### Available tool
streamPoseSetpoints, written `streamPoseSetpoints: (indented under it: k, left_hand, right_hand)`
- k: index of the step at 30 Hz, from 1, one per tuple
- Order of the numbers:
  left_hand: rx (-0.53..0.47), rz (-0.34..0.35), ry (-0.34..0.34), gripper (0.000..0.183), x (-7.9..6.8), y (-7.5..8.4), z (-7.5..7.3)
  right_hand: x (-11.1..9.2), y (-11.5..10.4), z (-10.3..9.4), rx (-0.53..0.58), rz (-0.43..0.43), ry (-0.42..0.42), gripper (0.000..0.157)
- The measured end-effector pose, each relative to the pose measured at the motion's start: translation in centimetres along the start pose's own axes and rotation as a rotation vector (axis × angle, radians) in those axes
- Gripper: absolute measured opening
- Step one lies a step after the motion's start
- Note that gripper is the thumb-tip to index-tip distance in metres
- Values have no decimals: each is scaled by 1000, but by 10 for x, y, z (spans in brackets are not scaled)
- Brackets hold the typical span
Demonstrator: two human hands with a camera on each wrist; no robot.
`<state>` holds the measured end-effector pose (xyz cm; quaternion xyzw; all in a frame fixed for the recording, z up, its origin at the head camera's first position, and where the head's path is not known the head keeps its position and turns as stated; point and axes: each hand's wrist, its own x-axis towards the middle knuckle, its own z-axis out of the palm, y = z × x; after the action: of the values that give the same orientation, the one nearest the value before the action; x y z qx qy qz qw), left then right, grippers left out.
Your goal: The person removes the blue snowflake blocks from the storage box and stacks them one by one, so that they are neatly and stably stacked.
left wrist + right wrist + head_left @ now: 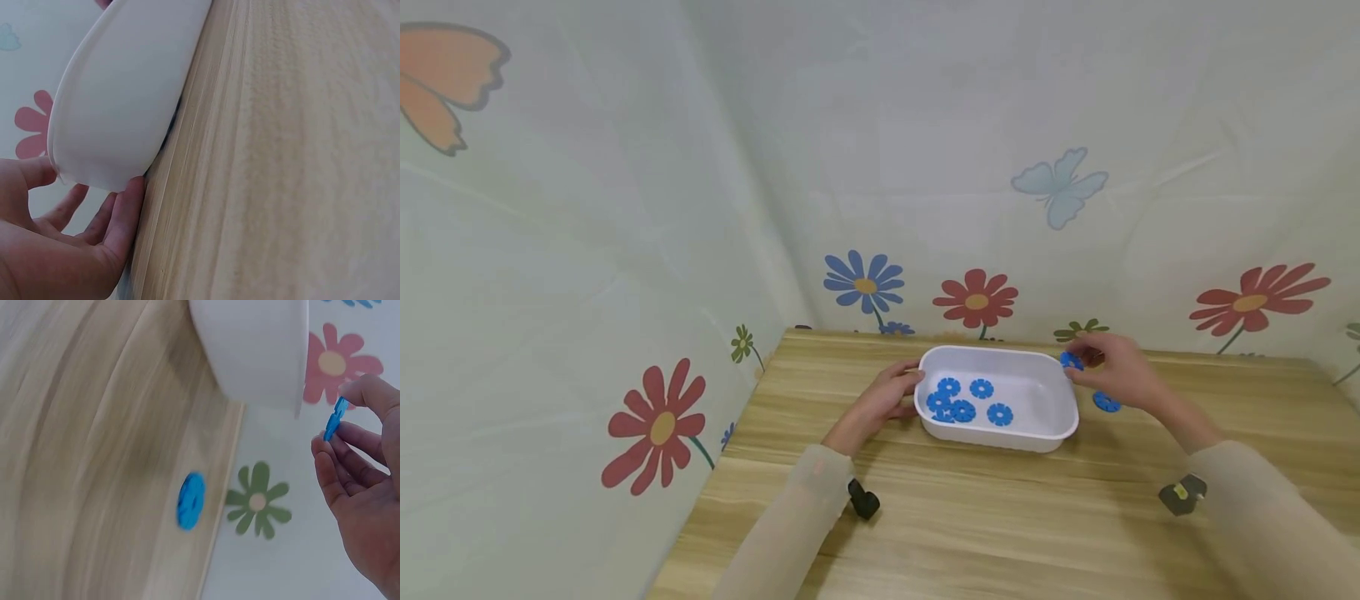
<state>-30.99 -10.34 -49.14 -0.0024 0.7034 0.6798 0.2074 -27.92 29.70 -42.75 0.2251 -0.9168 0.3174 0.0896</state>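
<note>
A white plastic basin [1000, 437] with rounded corners stands on the table, several blue notched building discs [1000, 414] lying toward its left half. At its left end, my left hand [887, 394] holds the basin; in the left wrist view the thumb is at the rim and the fingertips [131, 187] press low on the end wall. My right hand [1116, 368] pinches a blue notched disc [335, 419] between thumb and fingers, raised beside the basin's right rim. Another blue disc [1107, 402] lies flat on the table below that hand.
The wood-grain table [970, 517] reaches back to a pale curtain [910, 150] printed with flowers and butterflies. A similar curtain hangs along the left side. Dark wrist mounts [863, 500] sit on both sleeves.
</note>
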Motion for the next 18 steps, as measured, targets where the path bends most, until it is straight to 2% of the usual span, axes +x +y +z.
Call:
streamPoseSetpoints:
  k: [7, 18]
  left_hand:
    - [13, -2, 4, 49, 0, -2, 0]
    - [8, 7, -9, 48, 2, -1, -1]
  right_hand:
    - [-16, 22, -5, -19, 55, -18, 30]
    - [-31, 52, -7, -79, 86, -29, 31]
